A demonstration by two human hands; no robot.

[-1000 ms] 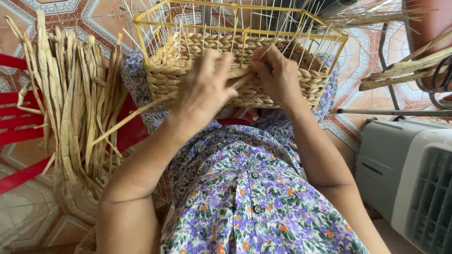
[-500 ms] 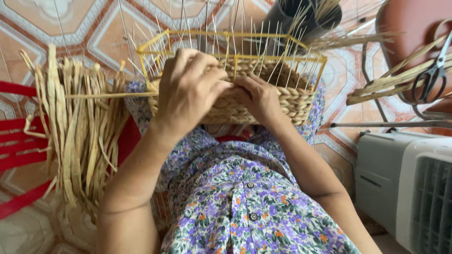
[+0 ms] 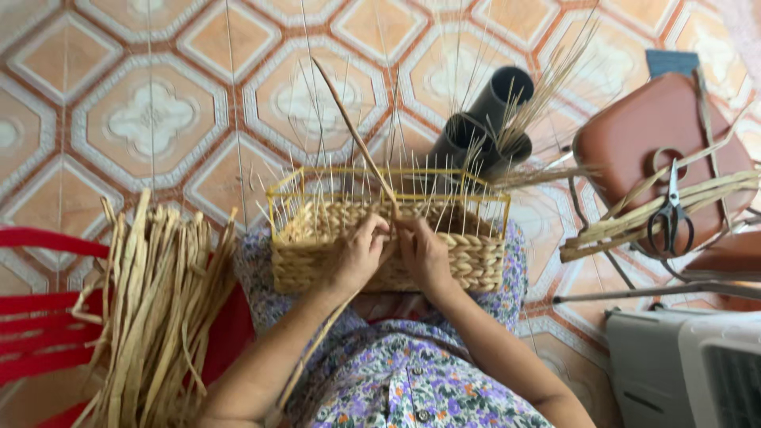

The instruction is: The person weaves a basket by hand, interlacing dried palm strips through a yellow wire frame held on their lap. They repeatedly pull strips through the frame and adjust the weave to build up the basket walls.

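No packages, labels or signs readable; nearest thing to a package is a white and grey boxy appliance (image 3: 686, 368) at lower right, slatted side, plain. Half-woven basket (image 3: 388, 238) sits on the person's lap, middle of the view, rectangular, tan woven sides, yellow wire frame (image 3: 388, 170) round the top with thin upright stakes poking above it. Left hand (image 3: 361, 257) rests on the near wall of the basket, fingers curled in, pinching a long dry straw strand (image 3: 357, 139) at the rim; the strand runs up and away to the left over the basket. Right hand (image 3: 424, 254) is just beside it, touching the same rim spot, fingers bent and closed onto the weave, thumb tucked; whether it grips the strand too or only the woven edge, cannot tell. The two hands nearly touch each other. Bundle of flat dried straw (image 3: 151, 309) lies at left, draped over a red slatted chair (image 3: 40, 325). Two dark tubes (image 3: 483, 119) stand just behind the basket, holding thin stalks. At right a brown stool (image 3: 634, 143) carries more straw strips and black-handled scissors (image 3: 672, 210) on top of them. Floral purple dress (image 3: 396, 380) covers the lap under the basket. Floor is orange and white patterned tile (image 3: 151, 119).
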